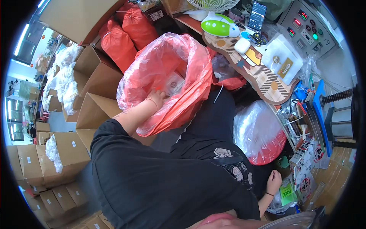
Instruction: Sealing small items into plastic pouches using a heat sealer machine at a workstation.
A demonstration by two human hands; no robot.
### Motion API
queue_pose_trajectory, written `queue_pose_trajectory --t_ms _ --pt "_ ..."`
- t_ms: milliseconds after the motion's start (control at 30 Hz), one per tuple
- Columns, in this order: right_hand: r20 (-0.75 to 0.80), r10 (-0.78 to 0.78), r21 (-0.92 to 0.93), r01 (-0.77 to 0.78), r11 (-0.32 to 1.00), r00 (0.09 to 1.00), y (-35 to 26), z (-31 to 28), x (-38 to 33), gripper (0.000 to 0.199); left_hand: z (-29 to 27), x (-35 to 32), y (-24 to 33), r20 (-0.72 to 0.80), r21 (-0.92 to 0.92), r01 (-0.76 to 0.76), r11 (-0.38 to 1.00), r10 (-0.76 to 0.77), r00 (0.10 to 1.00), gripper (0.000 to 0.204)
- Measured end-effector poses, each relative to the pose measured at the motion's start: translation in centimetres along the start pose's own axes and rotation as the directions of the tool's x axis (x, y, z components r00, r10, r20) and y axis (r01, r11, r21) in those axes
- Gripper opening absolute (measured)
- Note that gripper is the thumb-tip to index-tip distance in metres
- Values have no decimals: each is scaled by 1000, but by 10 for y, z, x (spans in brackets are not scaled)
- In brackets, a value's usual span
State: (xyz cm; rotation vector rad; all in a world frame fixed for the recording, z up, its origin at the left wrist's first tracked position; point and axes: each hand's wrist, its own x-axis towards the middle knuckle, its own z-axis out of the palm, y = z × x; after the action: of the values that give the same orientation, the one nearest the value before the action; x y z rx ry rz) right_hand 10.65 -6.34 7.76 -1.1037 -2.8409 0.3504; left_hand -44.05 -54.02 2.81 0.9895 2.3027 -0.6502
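Note:
My left arm reaches into a large, open red plastic bag point(198, 76) in front of me. Inside it, my left hand point(157, 96) has its fingers bent together at the edge of a small clear plastic packet point(175, 83) with a round dark print. A bit of orange shows by the fingertips. Low on the right, my right hand point(273, 182) rests by my dark trousers, its fingers loosely curled with nothing visible in them. A green-labelled clear packet point(288, 194) lies beside it.
Tied red bags point(131, 34) and open cartons point(93, 72) stand behind and left. A round, plastic-wrapped bundle point(259, 131) sits right of my legs. The patterned worktop point(267, 82) bears a white tray point(282, 57) and a phone point(257, 16); a control box point(310, 28) stands beyond.

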Motion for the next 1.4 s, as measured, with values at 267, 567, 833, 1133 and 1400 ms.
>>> queue_pose_trajectory --t_ms 267,567,833,1133,1400 --pt "-11 -55 53 55 997 998 -3 0 0 16 -31 27 17 -73 17 -42 999 43 996 53" --pt "-6 -35 71 35 997 999 -7 7 -15 14 -85 53 25 -146 225 -109 968 145 979 66" --pt "-3 1 66 0 998 1000 -2 6 -13 13 -42 61 25 -105 299 -23 954 57 993 50" --pt "41 22 71 -25 997 999 -7 15 -22 13 -46 46 10 -341 280 -194 940 286 895 33" --pt "4 -14 97 13 995 1000 -1 10 -14 11 -27 42 18 -78 -44 -22 999 19 997 34"
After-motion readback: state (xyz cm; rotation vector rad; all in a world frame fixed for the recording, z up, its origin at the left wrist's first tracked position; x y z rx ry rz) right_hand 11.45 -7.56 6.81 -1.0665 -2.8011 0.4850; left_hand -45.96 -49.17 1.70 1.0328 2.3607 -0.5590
